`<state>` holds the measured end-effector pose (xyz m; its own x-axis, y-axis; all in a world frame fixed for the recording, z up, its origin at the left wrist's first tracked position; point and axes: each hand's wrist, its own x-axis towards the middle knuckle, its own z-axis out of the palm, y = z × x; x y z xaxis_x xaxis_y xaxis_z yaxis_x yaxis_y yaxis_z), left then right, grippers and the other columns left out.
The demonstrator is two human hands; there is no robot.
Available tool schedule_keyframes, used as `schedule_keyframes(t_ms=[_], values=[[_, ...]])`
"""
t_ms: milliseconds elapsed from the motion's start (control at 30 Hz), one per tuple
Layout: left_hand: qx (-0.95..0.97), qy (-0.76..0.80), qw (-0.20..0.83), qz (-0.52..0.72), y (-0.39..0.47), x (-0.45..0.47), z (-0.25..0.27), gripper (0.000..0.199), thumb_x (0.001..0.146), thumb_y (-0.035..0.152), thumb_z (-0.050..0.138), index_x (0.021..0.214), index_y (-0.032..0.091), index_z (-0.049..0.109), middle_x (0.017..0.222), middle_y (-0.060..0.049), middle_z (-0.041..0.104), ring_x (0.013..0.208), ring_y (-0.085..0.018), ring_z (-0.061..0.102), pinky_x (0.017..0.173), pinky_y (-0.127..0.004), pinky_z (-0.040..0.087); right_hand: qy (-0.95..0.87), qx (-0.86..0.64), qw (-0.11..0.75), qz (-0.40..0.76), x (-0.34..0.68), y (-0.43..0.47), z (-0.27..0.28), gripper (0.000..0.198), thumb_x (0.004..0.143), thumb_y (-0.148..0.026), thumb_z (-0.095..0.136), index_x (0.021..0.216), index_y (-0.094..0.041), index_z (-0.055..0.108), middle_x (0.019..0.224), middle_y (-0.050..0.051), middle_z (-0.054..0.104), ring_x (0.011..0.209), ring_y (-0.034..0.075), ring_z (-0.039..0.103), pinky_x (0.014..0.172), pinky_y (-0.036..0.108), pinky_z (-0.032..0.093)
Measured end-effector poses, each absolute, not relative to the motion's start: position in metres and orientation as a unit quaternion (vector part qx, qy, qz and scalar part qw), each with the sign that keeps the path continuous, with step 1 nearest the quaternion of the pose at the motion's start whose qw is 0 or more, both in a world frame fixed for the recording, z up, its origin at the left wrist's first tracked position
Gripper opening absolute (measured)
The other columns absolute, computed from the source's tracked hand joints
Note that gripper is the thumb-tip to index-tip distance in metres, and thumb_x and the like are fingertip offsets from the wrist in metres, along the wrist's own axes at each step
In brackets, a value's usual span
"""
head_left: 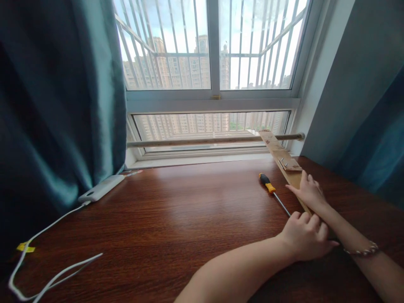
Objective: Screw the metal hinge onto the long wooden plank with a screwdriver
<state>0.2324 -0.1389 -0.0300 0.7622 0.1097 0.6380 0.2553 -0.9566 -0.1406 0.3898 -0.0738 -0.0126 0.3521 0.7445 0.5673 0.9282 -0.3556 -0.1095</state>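
A long, narrow wooden board (274,147) slants from the window bar down toward me on the right. Near its middle lies a short wooden piece (293,165) with screws standing up beside it. My right hand (311,192) grips the board just below that piece, thumb on the left side and fingers on the right. Closer to me, my left hand (305,236) is closed around the board's lower part, which it largely hides. A screwdriver (268,184) with a black and yellow handle lies to the board's left, its shaft tip close to my left hand.
A white power strip (101,188) with a white cable (47,227) lies on the left of the brown wooden surface (176,210). Blue curtains (94,105) hang at the sides. A metal bar (195,142) crosses in front of the window. A yellow tag (26,247) lies far left.
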Motion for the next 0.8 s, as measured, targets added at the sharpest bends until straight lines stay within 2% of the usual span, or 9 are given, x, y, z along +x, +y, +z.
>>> schedule_keyframes(t_ms=[67, 133, 200, 267, 400, 567, 700, 800], values=[[-0.940, -0.075, 0.112, -0.314, -0.140, 0.227, -0.024, 0.038, 0.088, 0.044, 0.032, 0.083, 0.014, 0.056, 0.079, -0.007, 0.056, 0.074, -0.018, 0.056, 0.058, -0.028, 0.036, -0.552, -0.748, 0.247, -0.273, 0.377, -0.076, -0.009, 0.081, 0.077, -0.055, 0.050, 0.131, 0.001, 0.029, 0.124, 0.030, 0.042, 0.114, 0.044, 0.041, 0.088, 0.053, 0.037], [-0.946, -0.069, 0.114, -0.297, -0.141, 0.214, -0.015, 0.026, 0.089, 0.032, 0.034, 0.082, 0.015, 0.054, 0.079, -0.005, 0.056, 0.075, -0.015, 0.056, 0.059, -0.027, 0.035, -0.617, -0.682, 0.274, -0.283, 0.360, -0.078, -0.008, 0.066, 0.082, -0.045, 0.048, 0.130, -0.002, 0.034, 0.130, 0.025, 0.040, 0.122, 0.037, 0.035, 0.097, 0.048, 0.033], [-0.949, -0.075, 0.114, -0.284, -0.142, 0.189, -0.006, 0.022, 0.089, 0.022, 0.033, 0.081, 0.016, 0.053, 0.079, -0.003, 0.057, 0.074, -0.013, 0.055, 0.059, -0.026, 0.036, -0.688, -0.634, 0.262, -0.236, 0.343, -0.081, -0.012, 0.045, 0.087, -0.034, 0.042, 0.125, -0.009, 0.044, 0.127, 0.018, 0.046, 0.119, 0.029, 0.041, 0.098, 0.041, 0.036], [-0.956, -0.047, 0.114, -0.265, -0.141, 0.154, 0.002, 0.027, 0.090, 0.021, 0.029, 0.080, 0.016, 0.054, 0.078, -0.002, 0.059, 0.074, -0.012, 0.055, 0.061, -0.025, 0.037, -0.725, -0.624, 0.224, -0.189, 0.328, -0.083, -0.022, 0.035, 0.087, -0.027, 0.039, 0.117, -0.013, 0.053, 0.124, 0.016, 0.048, 0.114, 0.027, 0.046, 0.094, 0.040, 0.041], [-0.966, -0.036, 0.102, -0.234, -0.128, 0.062, 0.013, 0.026, 0.091, 0.022, 0.033, 0.084, 0.018, 0.057, 0.084, -0.002, 0.065, 0.083, -0.011, 0.057, 0.071, -0.024, 0.041, -0.734, -0.635, 0.180, -0.160, 0.316, -0.085, -0.048, 0.037, 0.082, -0.012, 0.037, 0.113, -0.016, 0.058, 0.131, 0.016, 0.043, 0.119, 0.029, 0.043, 0.092, 0.044, 0.044], [-0.941, -0.138, 0.063, -0.304, -0.102, -0.033, 0.009, 0.019, 0.088, 0.024, 0.043, 0.078, 0.020, 0.059, 0.080, 0.000, 0.068, 0.081, -0.011, 0.060, 0.075, -0.025, 0.045, -0.739, -0.641, 0.184, -0.101, 0.324, -0.081, -0.066, 0.043, 0.073, 0.000, 0.033, 0.103, -0.011, 0.062, 0.134, 0.018, 0.040, 0.122, 0.029, 0.042, 0.097, 0.041, 0.041], [-0.887, -0.252, -0.004, -0.386, -0.089, -0.062, -0.008, 0.018, 0.085, 0.025, 0.049, 0.072, 0.018, 0.059, 0.075, -0.001, 0.067, 0.074, -0.011, 0.061, 0.073, -0.025, 0.047, -0.721, -0.669, 0.165, -0.074, 0.331, -0.079, -0.071, 0.045, 0.069, 0.002, 0.034, 0.104, -0.009, 0.060, 0.139, 0.019, 0.034, 0.117, 0.030, 0.048, 0.094, 0.040, 0.043], [-0.875, -0.281, -0.037, -0.393, -0.088, -0.064, -0.015, 0.021, 0.085, 0.026, 0.050, 0.069, 0.017, 0.059, 0.079, -0.002, 0.067, 0.076, -0.011, 0.060, 0.076, -0.026, 0.048, -0.712, -0.684, 0.141, -0.076, 0.331, -0.081, -0.070, 0.044, 0.066, 0.003, 0.034, 0.101, -0.006, 0.059, 0.142, 0.021, 0.025, 0.117, 0.031, 0.047, 0.092, 0.040, 0.045]])
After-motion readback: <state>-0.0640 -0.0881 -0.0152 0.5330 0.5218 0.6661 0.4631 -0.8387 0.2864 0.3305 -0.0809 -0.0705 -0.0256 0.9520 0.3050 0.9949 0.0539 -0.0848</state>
